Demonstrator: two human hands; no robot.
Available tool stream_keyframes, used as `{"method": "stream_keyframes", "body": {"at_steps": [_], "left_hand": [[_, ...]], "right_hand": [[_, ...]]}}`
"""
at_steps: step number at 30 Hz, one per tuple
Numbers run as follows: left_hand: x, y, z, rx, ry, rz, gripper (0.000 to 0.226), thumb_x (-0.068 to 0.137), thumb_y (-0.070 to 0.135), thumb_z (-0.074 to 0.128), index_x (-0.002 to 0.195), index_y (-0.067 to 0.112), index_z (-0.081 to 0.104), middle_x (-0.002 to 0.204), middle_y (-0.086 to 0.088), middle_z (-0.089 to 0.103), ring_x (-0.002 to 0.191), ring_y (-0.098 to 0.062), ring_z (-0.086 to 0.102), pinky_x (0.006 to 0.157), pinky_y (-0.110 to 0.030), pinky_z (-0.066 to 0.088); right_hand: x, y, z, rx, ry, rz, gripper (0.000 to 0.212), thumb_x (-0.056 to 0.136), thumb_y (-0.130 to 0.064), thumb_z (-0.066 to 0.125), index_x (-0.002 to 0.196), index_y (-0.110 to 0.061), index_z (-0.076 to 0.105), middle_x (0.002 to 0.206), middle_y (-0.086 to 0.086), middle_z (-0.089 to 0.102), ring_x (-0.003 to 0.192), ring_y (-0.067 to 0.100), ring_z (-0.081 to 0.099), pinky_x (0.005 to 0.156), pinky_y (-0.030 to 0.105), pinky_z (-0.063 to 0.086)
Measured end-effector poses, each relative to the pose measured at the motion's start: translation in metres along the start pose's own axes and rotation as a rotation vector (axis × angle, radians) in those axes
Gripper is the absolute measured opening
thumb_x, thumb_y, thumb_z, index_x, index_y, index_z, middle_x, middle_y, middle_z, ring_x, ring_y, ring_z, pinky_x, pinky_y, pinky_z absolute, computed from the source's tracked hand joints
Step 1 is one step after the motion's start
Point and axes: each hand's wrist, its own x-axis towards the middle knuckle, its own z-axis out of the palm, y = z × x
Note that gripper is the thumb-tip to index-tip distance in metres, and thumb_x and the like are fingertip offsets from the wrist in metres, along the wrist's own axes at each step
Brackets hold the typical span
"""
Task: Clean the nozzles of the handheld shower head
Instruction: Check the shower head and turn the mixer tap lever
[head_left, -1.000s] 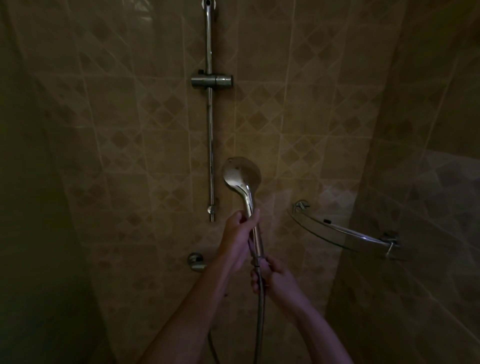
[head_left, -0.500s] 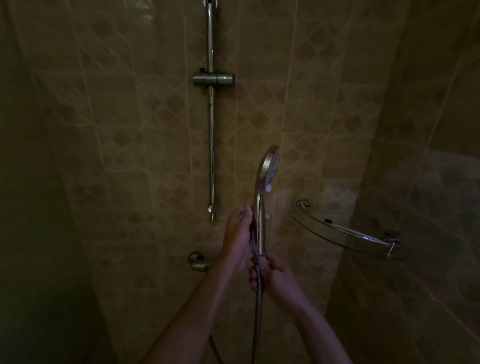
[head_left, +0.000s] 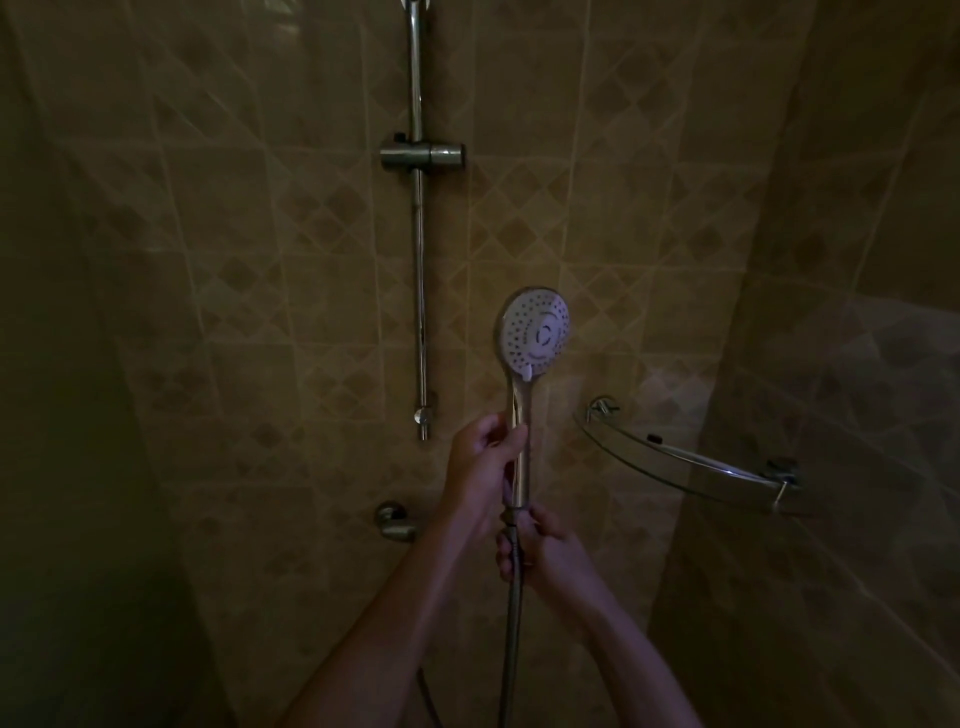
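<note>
The chrome handheld shower head (head_left: 535, 330) stands upright in front of me, its white nozzle face with several small holes turned toward the camera. My left hand (head_left: 480, 467) grips the chrome handle from the left side. Just below, my right hand (head_left: 540, 553) holds the joint where the metal hose (head_left: 511, 649) meets the handle. The hose hangs straight down between my forearms.
A chrome slide rail (head_left: 418, 249) with an empty holder bracket (head_left: 422, 154) runs up the tiled wall behind. A glass corner shelf (head_left: 685, 465) sticks out at the right. A chrome wall fitting (head_left: 395, 519) sits low on the wall left of my left wrist. The light is dim.
The shower head has rotated in my hands: first its chrome back faced me, then its edge, and now the white nozzle face. Both hands have stayed on the handle and hose.
</note>
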Motion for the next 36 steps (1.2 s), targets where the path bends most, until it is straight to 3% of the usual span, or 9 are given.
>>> {"method": "stream_keyframes", "body": {"at_steps": [3,8,13,18,23,27,29,33,36], "left_hand": [[0.001,0.000,0.001,0.043,0.007,0.035,0.017,0.093,0.009,0.057,0.085,0.022,0.065,0.076,0.005,0.071,0.073,-0.011,0.063,0.067,-0.023,0.050],[0.005,-0.005,0.003,-0.039,0.016,-0.010,0.025,0.103,0.017,0.034,0.098,0.012,0.057,0.076,-0.006,0.074,0.071,-0.017,0.068,0.069,-0.029,0.054],[0.009,-0.007,0.001,-0.172,0.009,-0.067,0.037,0.100,0.035,0.041,0.116,0.003,0.048,0.082,-0.016,0.074,0.059,-0.018,0.067,0.054,-0.026,0.053],[0.007,-0.012,-0.004,0.019,-0.019,-0.005,0.030,0.087,0.023,0.068,0.109,0.008,0.055,0.092,-0.008,0.070,0.075,-0.014,0.065,0.066,-0.023,0.053],[0.013,-0.010,-0.008,0.107,-0.012,0.005,0.010,0.082,0.030,0.070,0.078,0.022,0.066,0.080,-0.007,0.058,0.077,-0.021,0.054,0.067,-0.032,0.044],[0.015,-0.009,-0.009,0.056,-0.040,-0.005,0.006,0.086,0.021,0.066,0.082,0.021,0.071,0.085,-0.009,0.065,0.083,-0.023,0.058,0.078,-0.038,0.046],[0.017,-0.007,-0.008,0.022,-0.024,-0.020,0.014,0.092,0.011,0.059,0.089,0.022,0.068,0.082,-0.003,0.069,0.080,-0.020,0.062,0.076,-0.034,0.049],[0.019,-0.007,-0.005,-0.004,0.006,-0.060,0.019,0.095,0.008,0.052,0.095,0.026,0.059,0.093,-0.009,0.071,0.089,-0.027,0.066,0.089,-0.046,0.051],[0.021,-0.008,-0.003,-0.093,-0.044,-0.082,0.014,0.099,0.010,0.045,0.101,0.017,0.057,0.087,-0.010,0.072,0.078,-0.022,0.068,0.084,-0.042,0.053]], "right_hand": [[0.001,-0.002,0.001,-0.005,0.026,0.000,0.023,0.102,-0.014,0.038,0.112,-0.006,0.057,0.069,0.007,0.056,0.063,0.019,0.053,0.061,0.031,0.044],[0.000,-0.006,0.000,0.022,0.003,0.002,0.022,0.102,-0.014,0.040,0.098,-0.005,0.059,0.067,0.009,0.053,0.059,0.020,0.051,0.059,0.032,0.042],[0.000,-0.009,0.000,0.012,-0.014,-0.004,0.024,0.102,-0.016,0.039,0.097,-0.003,0.058,0.065,0.009,0.051,0.056,0.021,0.048,0.057,0.032,0.039],[0.001,-0.007,-0.001,0.019,-0.024,0.015,0.026,0.103,-0.014,0.036,0.108,0.001,0.057,0.064,0.007,0.052,0.056,0.018,0.049,0.056,0.029,0.040],[0.003,-0.007,-0.004,0.015,-0.029,0.018,0.026,0.104,-0.014,0.034,0.099,-0.004,0.058,0.067,0.008,0.051,0.059,0.018,0.049,0.060,0.030,0.040],[0.006,-0.006,-0.006,0.008,-0.027,0.012,0.023,0.103,-0.014,0.034,0.098,-0.003,0.054,0.067,0.009,0.051,0.058,0.018,0.049,0.059,0.031,0.040],[0.008,-0.006,-0.007,0.010,-0.034,0.014,0.023,0.103,-0.014,0.034,0.100,-0.002,0.054,0.067,0.008,0.052,0.059,0.018,0.050,0.060,0.031,0.040],[0.014,-0.002,-0.009,0.040,-0.021,0.017,0.024,0.103,-0.015,0.037,0.108,-0.002,0.056,0.066,0.006,0.053,0.059,0.018,0.050,0.059,0.031,0.042],[0.019,0.001,-0.013,0.068,-0.025,0.026,0.022,0.102,-0.018,0.039,0.102,-0.006,0.058,0.068,0.007,0.053,0.060,0.018,0.051,0.059,0.031,0.043]]}}
